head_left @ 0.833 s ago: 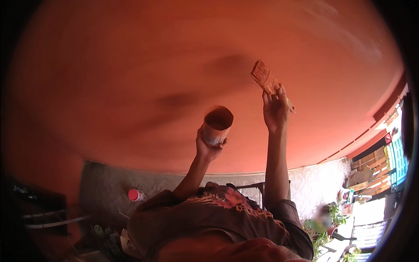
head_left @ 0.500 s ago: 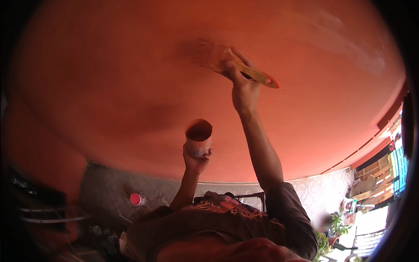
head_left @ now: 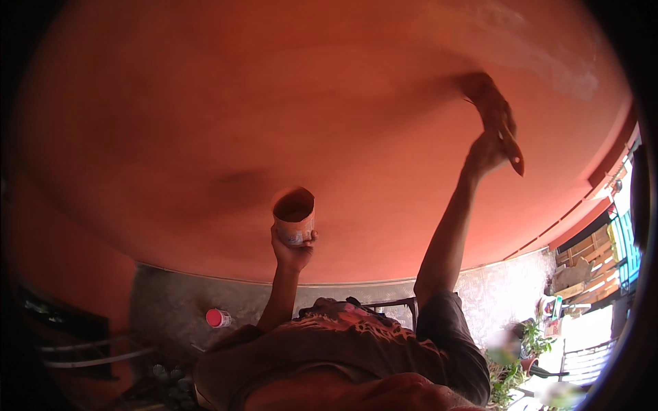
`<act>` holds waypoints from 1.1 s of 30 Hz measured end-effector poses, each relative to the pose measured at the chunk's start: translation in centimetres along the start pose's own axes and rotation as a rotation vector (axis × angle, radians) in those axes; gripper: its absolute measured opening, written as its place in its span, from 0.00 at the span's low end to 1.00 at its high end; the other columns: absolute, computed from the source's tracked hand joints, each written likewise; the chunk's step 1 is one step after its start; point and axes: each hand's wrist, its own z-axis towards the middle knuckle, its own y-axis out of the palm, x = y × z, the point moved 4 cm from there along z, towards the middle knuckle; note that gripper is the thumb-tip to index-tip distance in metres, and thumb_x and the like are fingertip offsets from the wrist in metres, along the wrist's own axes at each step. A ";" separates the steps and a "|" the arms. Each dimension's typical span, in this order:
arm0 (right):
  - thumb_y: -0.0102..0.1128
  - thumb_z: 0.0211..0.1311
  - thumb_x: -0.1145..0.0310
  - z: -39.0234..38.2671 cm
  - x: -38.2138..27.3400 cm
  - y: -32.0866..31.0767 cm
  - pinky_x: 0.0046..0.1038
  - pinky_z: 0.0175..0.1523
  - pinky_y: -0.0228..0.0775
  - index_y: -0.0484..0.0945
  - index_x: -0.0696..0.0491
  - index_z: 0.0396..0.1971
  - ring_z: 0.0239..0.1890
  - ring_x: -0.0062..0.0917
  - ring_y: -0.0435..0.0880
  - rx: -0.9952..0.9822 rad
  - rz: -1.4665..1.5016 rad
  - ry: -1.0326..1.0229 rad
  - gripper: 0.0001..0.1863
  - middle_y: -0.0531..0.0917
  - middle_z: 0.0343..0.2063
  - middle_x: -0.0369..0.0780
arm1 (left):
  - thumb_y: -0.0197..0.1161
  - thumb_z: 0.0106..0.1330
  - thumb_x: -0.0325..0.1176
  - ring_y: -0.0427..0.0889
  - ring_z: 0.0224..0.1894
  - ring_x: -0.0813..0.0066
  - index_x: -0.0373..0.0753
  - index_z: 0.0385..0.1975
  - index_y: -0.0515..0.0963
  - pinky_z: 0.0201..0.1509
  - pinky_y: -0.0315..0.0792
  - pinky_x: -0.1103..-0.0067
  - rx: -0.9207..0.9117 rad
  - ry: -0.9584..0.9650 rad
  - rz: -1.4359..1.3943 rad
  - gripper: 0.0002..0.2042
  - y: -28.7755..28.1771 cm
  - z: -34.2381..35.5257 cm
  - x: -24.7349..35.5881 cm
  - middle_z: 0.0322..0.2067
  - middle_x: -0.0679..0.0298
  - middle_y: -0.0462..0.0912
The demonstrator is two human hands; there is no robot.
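My right hand [head_left: 488,151] grips a wide paintbrush [head_left: 488,99], its bristles against the orange-red wall [head_left: 370,157] at the upper right. The brush's handle, with a hole near its tip, points down and to the right. Lower and to the left, my left hand [head_left: 293,252] is closed round a paint-smeared tub [head_left: 295,218], held upright with its open top toward me. The tub's inside looks dark orange; how much paint is in it I cannot tell. Pale, whitish patches show on the wall at the far upper right.
A small container with a red top [head_left: 218,318] stands on the grey floor [head_left: 164,294] below left. Wooden pallets [head_left: 584,264] lean at the right, near potted plants [head_left: 534,339]. Pale rails [head_left: 103,356] show at the lower left, and a dark frame [head_left: 397,305] behind my body.
My right hand has swept the paintbrush to the right across the wall, and its handle has turned steeper. My left hand and the tub have shifted slightly left.
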 end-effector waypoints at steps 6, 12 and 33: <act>0.54 0.73 0.77 -1.3 -1.1 2.3 0.34 0.55 0.78 0.83 0.64 0.49 0.50 0.35 0.86 -0.030 0.053 -0.152 0.12 0.86 0.48 0.48 | 0.55 0.66 0.60 0.83 0.40 0.53 0.39 0.57 0.73 0.24 0.79 0.77 0.064 0.049 0.006 0.31 -1.8 -0.2 1.1 0.43 0.55 0.79; 0.70 0.43 0.71 -16.8 -12.3 17.8 0.41 0.37 0.82 0.79 0.53 0.49 0.49 0.41 0.84 -0.683 -0.034 -0.404 0.27 0.80 0.51 0.44 | 0.56 0.65 0.59 0.81 0.41 0.51 0.38 0.56 0.73 0.28 0.78 0.77 -0.003 0.089 -0.072 0.31 -3.1 -0.3 0.9 0.43 0.54 0.79; 0.66 0.48 0.74 -15.6 -9.1 15.6 0.42 0.55 0.80 0.72 0.48 0.66 0.67 0.45 0.72 -0.612 -0.246 -0.353 0.38 0.75 0.63 0.43 | 0.56 0.65 0.60 0.82 0.38 0.52 0.38 0.56 0.73 0.28 0.80 0.77 0.045 0.165 -0.058 0.31 -6.7 -1.1 3.5 0.43 0.53 0.80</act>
